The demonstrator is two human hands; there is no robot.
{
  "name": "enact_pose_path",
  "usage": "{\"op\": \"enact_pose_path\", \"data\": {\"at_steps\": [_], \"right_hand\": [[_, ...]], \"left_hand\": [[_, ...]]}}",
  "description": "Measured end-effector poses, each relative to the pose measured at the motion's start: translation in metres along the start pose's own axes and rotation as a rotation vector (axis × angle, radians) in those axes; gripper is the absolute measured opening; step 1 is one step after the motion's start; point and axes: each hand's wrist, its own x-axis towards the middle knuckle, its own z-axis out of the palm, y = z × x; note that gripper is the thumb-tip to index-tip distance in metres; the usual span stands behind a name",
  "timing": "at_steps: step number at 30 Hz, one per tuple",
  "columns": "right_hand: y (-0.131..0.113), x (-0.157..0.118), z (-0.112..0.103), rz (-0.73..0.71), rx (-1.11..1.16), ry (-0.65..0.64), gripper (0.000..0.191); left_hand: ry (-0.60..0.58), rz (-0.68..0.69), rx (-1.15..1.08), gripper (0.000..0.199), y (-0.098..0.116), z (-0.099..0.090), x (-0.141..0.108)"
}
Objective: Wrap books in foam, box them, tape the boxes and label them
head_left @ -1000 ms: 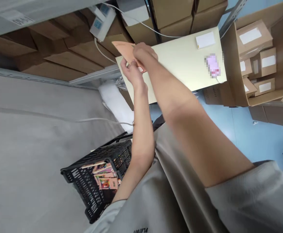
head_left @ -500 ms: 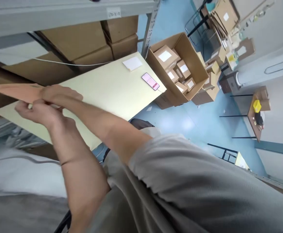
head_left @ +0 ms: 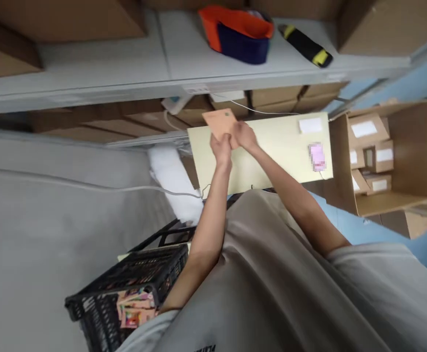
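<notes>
A flat, pale orange packet with a small green mark near its top corner is held up over the far side of the cream table. My left hand grips its lower edge, thumb on the face turned to me. At the packet's right edge, my right hand has its fingers closed and somewhat blurred. On the table's right part lie a phone with a pink screen and a white slip of paper.
A large open carton with several small labelled boxes stands right of the table. Lower left, a black crate holds colourful orange packets. Above the table runs a grey shelf bearing a black-and-yellow cutter. A cable crosses at left.
My view has swung left and levelled, bringing the crate and upper shelf into sight. The packet now shows its broad face, and my forearms, which overlapped before, are apart.
</notes>
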Motion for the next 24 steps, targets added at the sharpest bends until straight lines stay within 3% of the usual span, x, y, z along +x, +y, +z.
{"op": "enact_pose_path", "data": {"at_steps": [1,2,5,9,13,15,21,24], "right_hand": [[0.016,-0.003,-0.012,0.038,0.008,-0.008,0.036],[0.033,-0.009,-0.024,0.044,0.046,-0.018,0.037],[0.080,-0.043,-0.053,-0.047,0.261,-0.105,0.051],[0.115,-0.080,-0.071,-0.080,0.339,-0.119,0.056],[0.125,-0.090,-0.080,-0.122,0.253,-0.014,0.049],[0.125,-0.093,-0.085,-0.124,0.258,-0.034,0.047],[0.113,-0.107,-0.097,-0.039,0.380,-0.083,0.047],[0.107,-0.114,-0.097,-0.053,0.374,-0.077,0.050]], "left_hand": [[0.111,-0.058,-0.014,0.025,-0.005,0.006,-0.004],[0.117,-0.126,-0.012,0.023,-0.009,0.012,-0.010],[-0.039,-0.250,-0.026,0.021,-0.020,0.019,-0.035],[-0.147,-0.230,-0.044,0.032,-0.032,0.014,-0.067],[-0.120,-0.013,0.055,0.023,-0.038,0.013,-0.078],[-0.089,0.073,0.080,0.023,-0.038,0.015,-0.080],[-0.172,0.044,-0.035,0.035,-0.027,0.017,-0.089],[-0.109,-0.037,-0.102,0.051,-0.019,0.013,-0.099]]}}
